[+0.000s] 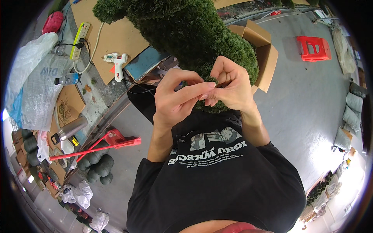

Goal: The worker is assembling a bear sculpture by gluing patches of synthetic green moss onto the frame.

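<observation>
Close together in front of my chest, my left hand (176, 97) and my right hand (235, 85) are both closed in a pinch, their fingertips meeting. A small tuft of artificial greenery (211, 79) shows between the fingers; its lower part is hidden by them. Right behind the hands stands a large, rounded shape covered in dark green artificial foliage (186, 35), which reaches up past the top of the view. On the cardboard sheet to the left lies a white hot glue gun (118, 64), its black cord trailing toward my lap.
An open cardboard box (266, 64) sits right of the foliage. The left-hand worktable holds a power strip (80, 40), a water bottle (68, 79), a metal flask (72, 129) and plastic bags (40, 83). A red broom (97, 149) leans by it. A red stool (314, 48) lies on the floor.
</observation>
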The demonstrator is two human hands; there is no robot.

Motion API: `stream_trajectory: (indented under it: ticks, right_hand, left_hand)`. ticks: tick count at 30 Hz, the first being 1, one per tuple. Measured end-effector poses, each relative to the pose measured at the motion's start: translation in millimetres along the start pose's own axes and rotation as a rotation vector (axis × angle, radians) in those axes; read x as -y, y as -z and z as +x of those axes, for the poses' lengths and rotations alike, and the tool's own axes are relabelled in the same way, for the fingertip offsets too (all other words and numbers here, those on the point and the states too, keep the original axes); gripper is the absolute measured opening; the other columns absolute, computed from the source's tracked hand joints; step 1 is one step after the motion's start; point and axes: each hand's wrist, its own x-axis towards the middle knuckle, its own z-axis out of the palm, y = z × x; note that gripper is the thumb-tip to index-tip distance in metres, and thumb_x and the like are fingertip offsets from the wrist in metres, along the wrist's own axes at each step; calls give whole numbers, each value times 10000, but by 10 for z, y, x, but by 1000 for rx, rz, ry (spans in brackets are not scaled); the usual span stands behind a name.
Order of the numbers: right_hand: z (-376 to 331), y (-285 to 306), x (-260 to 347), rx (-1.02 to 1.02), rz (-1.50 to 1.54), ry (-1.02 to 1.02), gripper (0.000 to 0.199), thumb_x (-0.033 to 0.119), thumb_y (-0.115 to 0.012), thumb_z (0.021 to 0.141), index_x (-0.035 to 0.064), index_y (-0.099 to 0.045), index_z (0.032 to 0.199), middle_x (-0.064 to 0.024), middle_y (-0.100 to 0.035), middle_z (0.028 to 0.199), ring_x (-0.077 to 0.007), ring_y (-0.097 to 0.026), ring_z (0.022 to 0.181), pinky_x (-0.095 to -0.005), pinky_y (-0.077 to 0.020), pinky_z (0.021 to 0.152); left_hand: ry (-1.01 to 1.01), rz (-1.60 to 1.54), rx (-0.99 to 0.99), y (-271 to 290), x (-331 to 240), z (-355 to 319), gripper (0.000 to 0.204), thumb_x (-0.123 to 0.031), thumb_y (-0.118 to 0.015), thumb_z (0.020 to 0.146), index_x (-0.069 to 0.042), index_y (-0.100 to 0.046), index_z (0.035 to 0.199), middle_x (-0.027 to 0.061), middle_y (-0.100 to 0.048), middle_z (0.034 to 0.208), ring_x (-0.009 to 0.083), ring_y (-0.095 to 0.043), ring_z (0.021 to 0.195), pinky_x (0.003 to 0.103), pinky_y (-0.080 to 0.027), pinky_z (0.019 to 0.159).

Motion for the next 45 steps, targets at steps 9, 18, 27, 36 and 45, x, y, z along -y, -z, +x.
stream_trajectory:
  ticks: [9, 18, 27, 36, 45]
  right_hand:
    - [26, 60, 20, 156, 140, 11, 305, 104, -783, 937, 12, -539, 1096, -96, -727, 824, -83, -678, 687, -217, -542, 568]
    - [32, 36, 24, 50, -9, 167, 265, 11, -789, 901, -4, -659, 1132, -54, -732, 887, -78, -678, 748, -222, -572, 639]
    - [109, 45, -120, -14, -173, 515, 244, -45, -834, 826, 0, -748, 1050, -35, -725, 869, -75, -668, 751, -224, -536, 661]
    - [67, 60, -28, -11, 182, 161, 230, 186, -595, 1062, -19, -645, 1152, -77, -697, 812, -109, -643, 660, -236, -522, 615]
    - [87, 2, 18, 175, 165, 20, 230, 201, -545, 1089, 9, -609, 980, -19, -627, 761, -68, -547, 610, -224, -436, 553]
  left_hand:
    - [127, -159, -116, -26, 20, -7, 286, 73, -822, 751, -35, -805, 1015, 76, -738, 947, 181, -659, 784, 280, -513, 677]
    - [125, -234, -181, -55, 71, -43, 253, 83, -815, 776, 21, -756, 1014, 130, -774, 969, 203, -689, 814, 294, -511, 724]
    - [265, -520, -291, -173, 45, -15, 189, 65, -786, 844, 44, -736, 1025, 165, -764, 1032, 205, -691, 836, 288, -518, 749]
    - [-148, 177, -213, -14, 119, 116, 274, 66, -809, 730, -38, -777, 982, 69, -711, 923, 205, -628, 711, 308, -494, 600]
    - [-303, 340, -87, 146, 128, 251, 281, 25, -798, 685, -46, -776, 956, 63, -759, 964, 233, -671, 752, 324, -530, 636]
